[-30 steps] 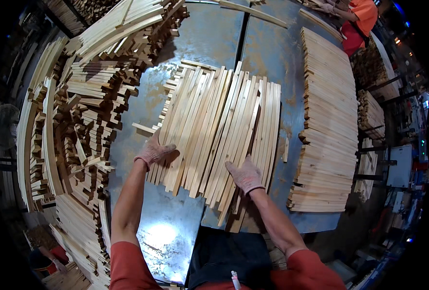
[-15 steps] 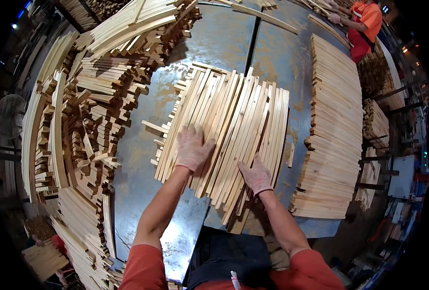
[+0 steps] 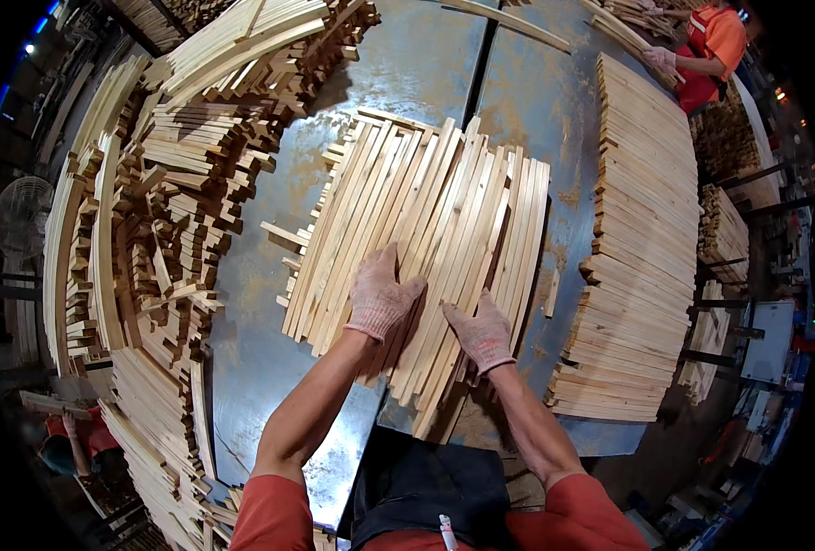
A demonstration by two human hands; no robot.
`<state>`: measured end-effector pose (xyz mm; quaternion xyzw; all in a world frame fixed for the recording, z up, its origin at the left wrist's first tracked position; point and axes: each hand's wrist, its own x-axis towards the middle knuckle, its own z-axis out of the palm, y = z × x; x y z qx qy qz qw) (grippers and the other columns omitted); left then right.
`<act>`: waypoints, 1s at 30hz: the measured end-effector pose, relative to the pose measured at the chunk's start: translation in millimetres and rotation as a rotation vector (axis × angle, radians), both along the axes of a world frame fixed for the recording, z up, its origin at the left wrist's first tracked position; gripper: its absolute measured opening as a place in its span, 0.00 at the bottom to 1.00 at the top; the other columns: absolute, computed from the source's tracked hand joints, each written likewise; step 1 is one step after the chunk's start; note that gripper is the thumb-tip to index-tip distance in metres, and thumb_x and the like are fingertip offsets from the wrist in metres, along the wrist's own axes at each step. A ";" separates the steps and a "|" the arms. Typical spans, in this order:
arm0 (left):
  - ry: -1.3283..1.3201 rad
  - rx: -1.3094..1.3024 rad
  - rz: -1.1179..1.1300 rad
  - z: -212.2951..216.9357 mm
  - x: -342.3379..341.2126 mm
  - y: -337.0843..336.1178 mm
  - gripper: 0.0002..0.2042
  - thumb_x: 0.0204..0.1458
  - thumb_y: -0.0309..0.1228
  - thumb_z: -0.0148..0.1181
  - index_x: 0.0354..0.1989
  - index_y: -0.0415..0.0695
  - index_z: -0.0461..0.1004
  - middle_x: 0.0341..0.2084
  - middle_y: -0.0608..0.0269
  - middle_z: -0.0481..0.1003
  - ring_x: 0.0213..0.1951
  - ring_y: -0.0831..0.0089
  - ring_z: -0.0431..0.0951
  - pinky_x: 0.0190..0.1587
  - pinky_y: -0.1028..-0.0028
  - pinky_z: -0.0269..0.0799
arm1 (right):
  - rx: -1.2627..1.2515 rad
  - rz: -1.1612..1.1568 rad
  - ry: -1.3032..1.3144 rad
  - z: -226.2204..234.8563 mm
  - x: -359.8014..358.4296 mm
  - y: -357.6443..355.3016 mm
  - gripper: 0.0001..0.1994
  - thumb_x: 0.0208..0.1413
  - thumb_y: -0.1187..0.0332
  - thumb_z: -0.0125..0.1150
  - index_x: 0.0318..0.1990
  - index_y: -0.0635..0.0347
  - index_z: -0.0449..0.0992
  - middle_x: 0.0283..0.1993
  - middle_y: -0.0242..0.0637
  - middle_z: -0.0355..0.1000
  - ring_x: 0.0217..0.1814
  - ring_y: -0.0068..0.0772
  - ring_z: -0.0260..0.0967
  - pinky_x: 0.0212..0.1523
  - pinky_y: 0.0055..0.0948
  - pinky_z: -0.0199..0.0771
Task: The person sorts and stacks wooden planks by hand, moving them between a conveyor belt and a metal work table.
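Observation:
A layer of long pale wooden strips (image 3: 352, 211) lies side by side in front of me, with the ends uneven. On its near middle part rests my left hand (image 3: 382, 292) in a pale knit glove, open, thumb out to the right. My right hand (image 3: 481, 332), gloved the same way, lies on the strips farther right, thumb and index finger apart. A few strips between my hands jut toward me past the others. Some of the right hand's fingers are hidden from view. Shorter crosswise strips (image 3: 283, 235) stick out under the layer at its left.
The metal table (image 3: 251, 367) bears sawdust. Tall heaps of strips (image 3: 187, 147) line its left side. A long neat row of strips (image 3: 642, 248) stands at the right. A co-worker in orange (image 3: 715, 41) handles strips at the far right; another person (image 3: 81, 441) is at the lower left.
My left hand has moved right and slightly nearer, closer to my right hand. The right hand has shifted slightly left. The co-worker's arm at the far right has moved.

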<state>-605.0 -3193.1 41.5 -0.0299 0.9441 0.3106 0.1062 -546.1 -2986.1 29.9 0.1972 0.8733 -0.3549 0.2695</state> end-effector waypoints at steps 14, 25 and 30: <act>-0.157 -0.095 0.033 -32.8 4.0 3.4 0.47 0.53 0.58 0.72 0.76 0.39 0.65 0.60 0.38 0.73 0.63 0.44 0.75 0.67 0.53 0.72 | 0.048 -0.030 0.016 -6.0 -17.7 4.4 0.54 0.59 0.37 0.63 0.78 0.77 0.55 0.77 0.64 0.63 0.80 0.55 0.63 0.78 0.42 0.62; 0.148 0.098 0.174 5.0 32.4 18.0 0.37 0.50 0.47 0.77 0.62 0.32 0.74 0.50 0.40 0.73 0.53 0.47 0.74 0.59 0.56 0.73 | 0.045 0.037 0.297 56.4 -20.6 24.6 0.49 0.55 0.39 0.67 0.70 0.79 0.68 0.62 0.66 0.76 0.63 0.56 0.78 0.63 0.44 0.77; 0.166 0.199 0.296 56.9 35.6 47.9 0.28 0.50 0.45 0.76 0.51 0.35 0.77 0.43 0.41 0.74 0.49 0.49 0.74 0.55 0.55 0.72 | 0.017 0.127 0.462 97.1 -64.2 42.4 0.26 0.58 0.44 0.64 0.52 0.56 0.84 0.44 0.51 0.85 0.48 0.50 0.84 0.54 0.45 0.82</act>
